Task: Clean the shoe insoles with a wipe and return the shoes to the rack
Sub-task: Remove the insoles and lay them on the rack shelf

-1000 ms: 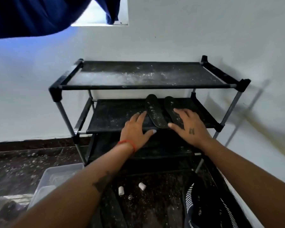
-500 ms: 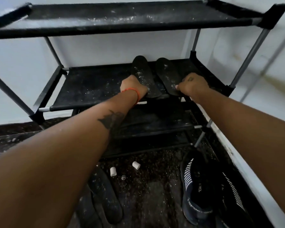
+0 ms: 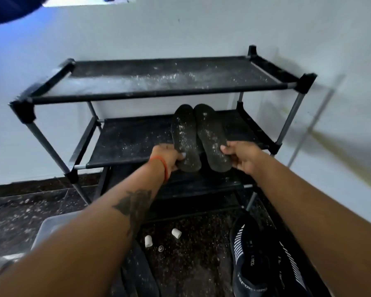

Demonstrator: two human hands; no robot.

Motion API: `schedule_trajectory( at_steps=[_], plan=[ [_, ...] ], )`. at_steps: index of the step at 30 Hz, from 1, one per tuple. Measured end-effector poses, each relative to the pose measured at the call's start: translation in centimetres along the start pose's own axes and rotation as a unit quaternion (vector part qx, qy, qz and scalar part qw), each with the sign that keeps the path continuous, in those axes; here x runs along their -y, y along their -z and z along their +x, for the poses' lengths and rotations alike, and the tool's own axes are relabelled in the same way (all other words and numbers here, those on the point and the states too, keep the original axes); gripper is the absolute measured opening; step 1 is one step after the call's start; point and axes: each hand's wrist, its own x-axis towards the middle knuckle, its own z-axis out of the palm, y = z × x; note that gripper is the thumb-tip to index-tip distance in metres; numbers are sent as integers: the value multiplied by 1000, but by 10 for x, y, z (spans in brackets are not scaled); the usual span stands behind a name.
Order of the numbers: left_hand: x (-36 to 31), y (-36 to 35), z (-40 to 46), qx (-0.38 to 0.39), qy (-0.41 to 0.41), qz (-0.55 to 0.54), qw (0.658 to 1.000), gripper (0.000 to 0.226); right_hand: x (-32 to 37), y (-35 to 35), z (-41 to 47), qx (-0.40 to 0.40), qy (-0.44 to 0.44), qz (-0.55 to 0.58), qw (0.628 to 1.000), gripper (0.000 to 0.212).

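Two black insoles speckled with white dust lie side by side on the middle shelf of a black shoe rack (image 3: pixel 124 144), heels hanging over its front edge. My left hand (image 3: pixel 166 156) grips the heel of the left insole (image 3: pixel 184 136). The right insole (image 3: pixel 212 136) is held at its heel by my right hand (image 3: pixel 241 157). A pair of dark blue sports shoes with white stripes (image 3: pixel 251 260) sits on the floor at lower right. No wipe is visible.
The rack's top shelf (image 3: pixel 169 80) is dusty and bare. On the dark speckled floor lie two small white caps (image 3: pixel 161 236), more dark insoles (image 3: pixel 139 273) under my left arm, and a clear plastic tub (image 3: pixel 51 228) at left. A white wall stands behind.
Both hands went from lying flat on the insoles to gripping their heels, and the insoles have slid forward over the shelf edge. My head dipped close, then pulled back.
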Motion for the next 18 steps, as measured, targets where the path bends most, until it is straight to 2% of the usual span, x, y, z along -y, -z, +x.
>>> schedule_trajectory(
  at_steps=[3,5,9,18],
  plan=[
    [8,8,-37,-9,11,-29,999,22,-14,-1,-32,21,-15,20,999,20],
    [17,12,-58,-19,17,-41,999,32,-29,0,-49,18,-29,40,999,27],
    [45,17,-100,-17,35,-54,998,37,-63,3,-88,12,-42,69,997,26],
    [157,30,-129,18,85,-41,995,44,-176,19,-118,-12,-135,51,989,25]
  ],
)
